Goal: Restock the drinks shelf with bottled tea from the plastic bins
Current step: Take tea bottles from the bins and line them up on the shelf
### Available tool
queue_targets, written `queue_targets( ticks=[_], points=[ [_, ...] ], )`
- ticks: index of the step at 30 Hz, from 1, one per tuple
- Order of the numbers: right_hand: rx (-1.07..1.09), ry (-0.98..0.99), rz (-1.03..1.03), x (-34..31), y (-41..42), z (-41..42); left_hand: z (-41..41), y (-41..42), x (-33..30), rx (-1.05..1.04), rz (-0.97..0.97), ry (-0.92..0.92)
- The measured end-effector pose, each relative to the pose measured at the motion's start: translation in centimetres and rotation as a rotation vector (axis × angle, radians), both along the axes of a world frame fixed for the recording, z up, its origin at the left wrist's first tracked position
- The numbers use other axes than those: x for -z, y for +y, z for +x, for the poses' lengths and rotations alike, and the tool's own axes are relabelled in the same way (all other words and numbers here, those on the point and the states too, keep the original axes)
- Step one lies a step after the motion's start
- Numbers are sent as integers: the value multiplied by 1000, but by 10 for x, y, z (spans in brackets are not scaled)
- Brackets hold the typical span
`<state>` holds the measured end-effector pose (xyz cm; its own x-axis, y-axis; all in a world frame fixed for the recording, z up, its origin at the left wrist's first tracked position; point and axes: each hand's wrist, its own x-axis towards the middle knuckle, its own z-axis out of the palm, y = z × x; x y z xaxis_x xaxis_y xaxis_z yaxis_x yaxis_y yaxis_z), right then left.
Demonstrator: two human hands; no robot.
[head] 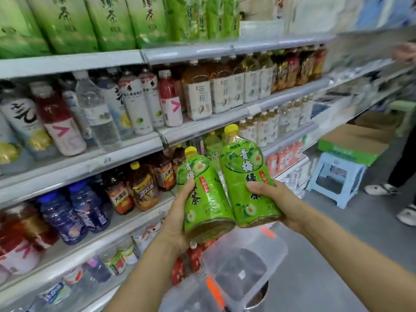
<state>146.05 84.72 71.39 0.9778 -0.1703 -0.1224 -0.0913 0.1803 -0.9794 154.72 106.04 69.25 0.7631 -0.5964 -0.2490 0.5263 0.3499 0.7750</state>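
I hold two green bottled teas with yellow caps in front of the drinks shelf (126, 152). My left hand (177, 212) grips the smaller-looking left bottle (202, 199) from its left side and below. My right hand (279, 203) grips the right bottle (245, 181) around its lower body. Both bottles tilt with caps toward the shelf and touch each other near their bases. More green tea bottles (212, 143) stand on the shelf just behind them. Below my hands sits a clear plastic bin (245, 262) with orange latches.
Shelves on the left hold many drinks: dark tea bottles (144, 188), blue bottles (74, 212), white-labelled teas (216, 91). A light blue stool (337, 176) and a cardboard box (353, 143) stand on the grey floor at right. Another person's legs and shoes (396, 185) are at far right.
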Motion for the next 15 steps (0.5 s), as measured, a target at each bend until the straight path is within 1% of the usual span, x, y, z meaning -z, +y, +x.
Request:
queue_targets(
  ticks=[4, 9, 12, 15],
  points=[
    [18, -84, -7, -15, -46, 23, 36, -39, -25, -59, 94, -144],
    [5, -146, -45, -36, -109, 73, 87, -95, -50, -129, 92, -275],
    [-9, -160, -72, -62, -141, 110, 119, -127, -71, -187, 80, -355],
    [-52, -213, -100, -90, -168, 143, 145, -152, -95, -241, 87, -425]
  ],
)
